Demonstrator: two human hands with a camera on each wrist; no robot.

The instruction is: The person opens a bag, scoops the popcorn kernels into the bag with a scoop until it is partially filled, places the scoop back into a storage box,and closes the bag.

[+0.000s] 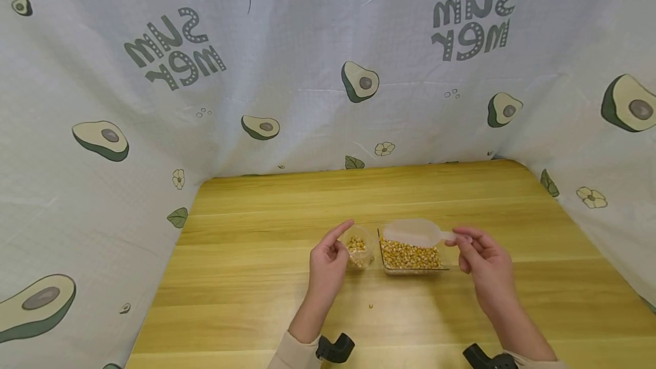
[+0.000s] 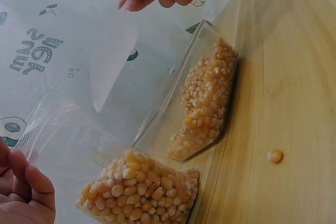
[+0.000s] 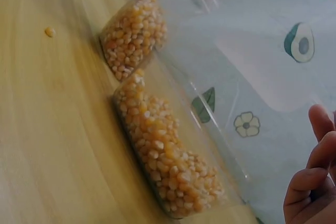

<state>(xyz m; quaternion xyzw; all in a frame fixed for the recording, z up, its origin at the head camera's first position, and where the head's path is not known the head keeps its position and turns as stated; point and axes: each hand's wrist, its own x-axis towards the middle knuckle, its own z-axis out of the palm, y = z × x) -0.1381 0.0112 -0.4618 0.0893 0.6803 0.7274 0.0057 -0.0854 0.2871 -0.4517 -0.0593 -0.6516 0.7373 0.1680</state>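
Observation:
My left hand [image 1: 327,269] pinches the upper edge of a clear zip bag [image 1: 365,256], which stands on the table with corn kernels [image 2: 139,192] filling its lower part. To its right sits a clear rectangular container [image 1: 416,271], with more corn kernels [image 3: 168,166] heaped unevenly inside. Over the container's far side, my right hand [image 1: 489,266] grips a translucent white scoop [image 1: 411,232] by its handle. The scoop's bowl points left toward the bag, and in the left wrist view it hangs above the container's rim.
One loose kernel [image 1: 371,306] lies on the wooden table [image 1: 246,278] in front of the bag. A pale curtain [image 1: 307,73] printed with avocados surrounds the table at the back and both sides.

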